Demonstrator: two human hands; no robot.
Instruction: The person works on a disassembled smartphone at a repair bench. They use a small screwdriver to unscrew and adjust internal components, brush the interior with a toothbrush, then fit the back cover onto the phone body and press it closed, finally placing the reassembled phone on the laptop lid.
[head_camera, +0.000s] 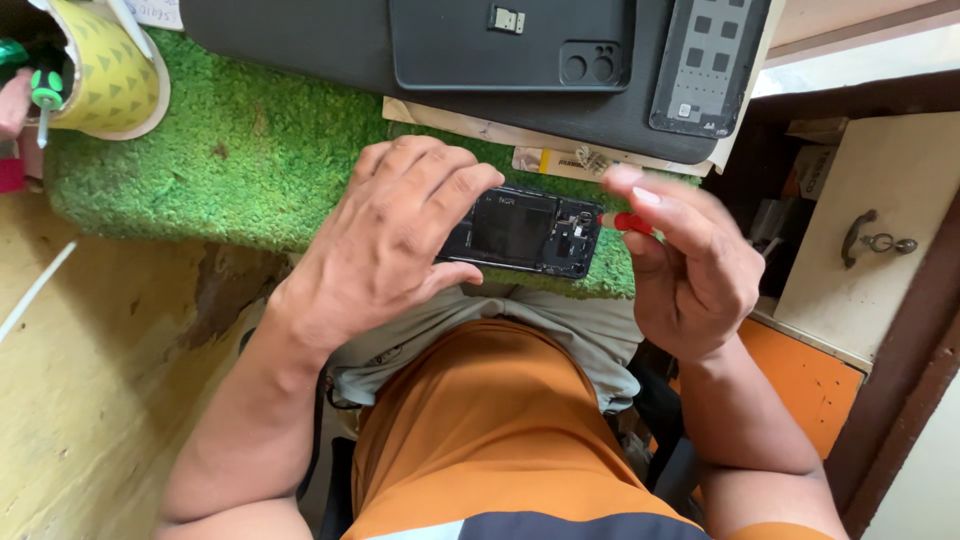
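An opened black phone (530, 232) with its back off lies on the green turf mat (250, 150) at the bench's near edge. My left hand (390, 240) covers and grips the phone's left end, fingers curled over the top. My right hand (685, 265) pinches a small red-handled screwdriver (628, 222), whose tip touches the phone's right end near the camera area. The fingers hide most of the tool's handle.
Behind the phone lie a black phone back cover (510, 45) and a grey frame part (705, 65) on a dark pad. A roll of yellow tape (105, 75) with a green screwdriver (45, 95) sits at far left. A cream drawer front (870, 225) stands to the right.
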